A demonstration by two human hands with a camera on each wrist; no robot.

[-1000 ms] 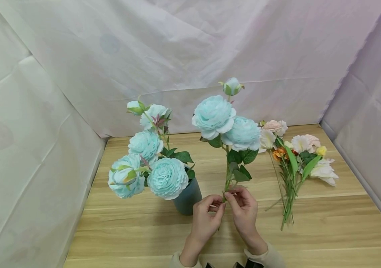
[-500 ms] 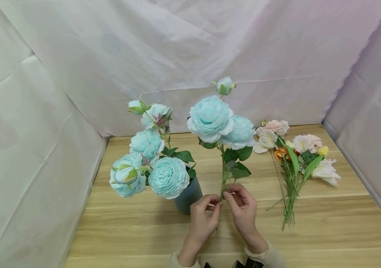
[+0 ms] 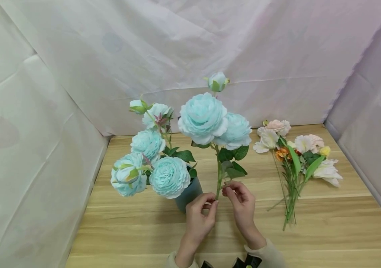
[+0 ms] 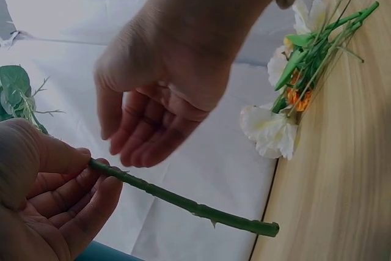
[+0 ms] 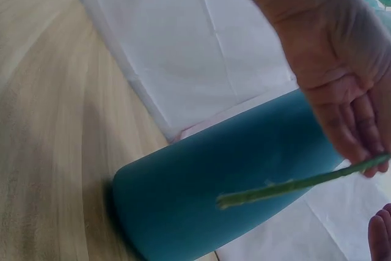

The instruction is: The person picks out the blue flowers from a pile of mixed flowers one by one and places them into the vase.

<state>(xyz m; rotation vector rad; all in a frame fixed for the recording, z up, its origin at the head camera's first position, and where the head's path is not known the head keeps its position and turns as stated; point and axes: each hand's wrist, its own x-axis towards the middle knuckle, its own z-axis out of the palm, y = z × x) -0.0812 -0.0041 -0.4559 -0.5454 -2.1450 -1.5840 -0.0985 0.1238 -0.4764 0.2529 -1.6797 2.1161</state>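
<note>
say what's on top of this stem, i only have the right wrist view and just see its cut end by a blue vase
observer: two full pale blue blooms and a bud top the stem.
operator: is the right hand gripping it
observer: no, the left wrist view shows the right hand open above it, apart; the left hand pinches it.
operator: anything else nearby
observer: a loose bunch of mixed flowers lies right of the hands.

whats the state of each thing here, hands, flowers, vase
left hand: pinching the blue flower stem
right hand: fingers loosely open beside the stem, apparently not gripping it
blue flower stem: held upright above the table, lower end free
vase: upright on the table, holding blue flowers
blue flowers in vase: standing in the vase
mixed bunch: lying flat on the table
</note>
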